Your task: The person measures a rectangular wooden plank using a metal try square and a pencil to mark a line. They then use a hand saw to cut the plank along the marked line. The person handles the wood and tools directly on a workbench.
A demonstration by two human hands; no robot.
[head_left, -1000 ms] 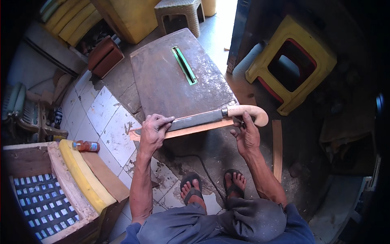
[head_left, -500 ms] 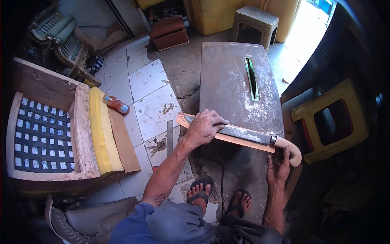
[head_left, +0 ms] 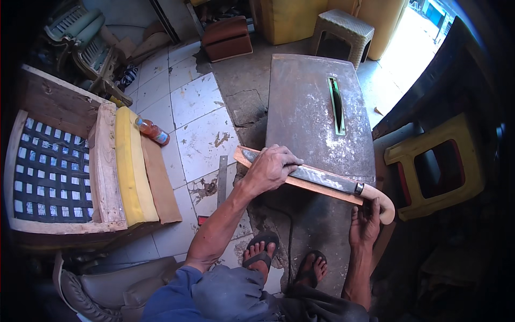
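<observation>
A machete (head_left: 327, 177) with a dark, scratched blade and a pale curved wooden handle (head_left: 382, 204) lies along a reddish wooden strip (head_left: 308, 189). My left hand (head_left: 272, 167) is closed over the blade's tip half, clasping blade and strip together. At the other end, my right hand (head_left: 366, 224) has its fingers raised against the handle, close to the strip's end; part of that grip is hidden. Both pieces are held across the near edge of a metal saw table (head_left: 300, 102). In its green-edged slot (head_left: 336, 107) a dark saw blade shows.
To the left stands a wooden seat frame (head_left: 110, 161) with woven black webbing, beside yellow foam (head_left: 134, 177) and a bottle (head_left: 153, 131). A steel ruler (head_left: 222, 180) rests on the tiles. Right is a yellow stool (head_left: 397, 155); a woven-pattern stool (head_left: 346, 29) stands behind the table.
The view has shifted slightly. Both hands keep nearly the same hold on the machete and strip, and the handle end sits marginally lower.
</observation>
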